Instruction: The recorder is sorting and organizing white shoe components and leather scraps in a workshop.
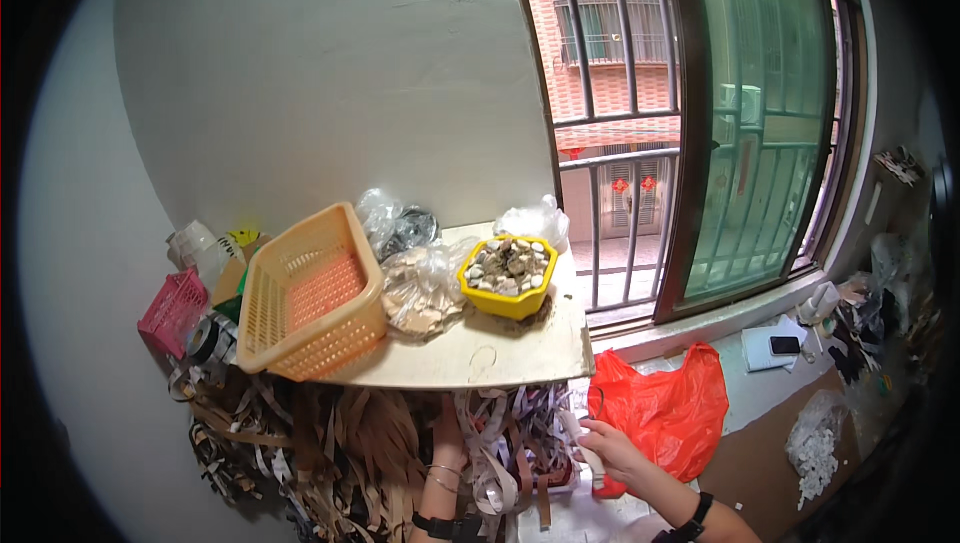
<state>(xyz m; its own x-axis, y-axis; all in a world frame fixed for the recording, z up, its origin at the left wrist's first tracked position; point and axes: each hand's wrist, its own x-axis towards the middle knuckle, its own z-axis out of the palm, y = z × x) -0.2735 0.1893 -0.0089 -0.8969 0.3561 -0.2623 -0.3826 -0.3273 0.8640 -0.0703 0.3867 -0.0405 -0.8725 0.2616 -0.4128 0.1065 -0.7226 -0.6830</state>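
Observation:
A heap of brown, white and dark strips [350,443] hangs below a pale board table [480,355]. My left hand [449,421] reaches up into these strips under the table's edge, and its fingers are hidden among them. Thin bangles and a dark watch sit on that forearm. My right hand [610,446] is beside the strips, to the right, closed around a pale strip end [592,463]. It is just in front of a red plastic bag [668,405].
On the table stand an orange basket [310,295], a clear bag of beige pieces [420,295] and a yellow bowl of small pieces [508,273]. A pink basket [172,311] sits at far left. A phone [784,345] lies on the sill by the barred window.

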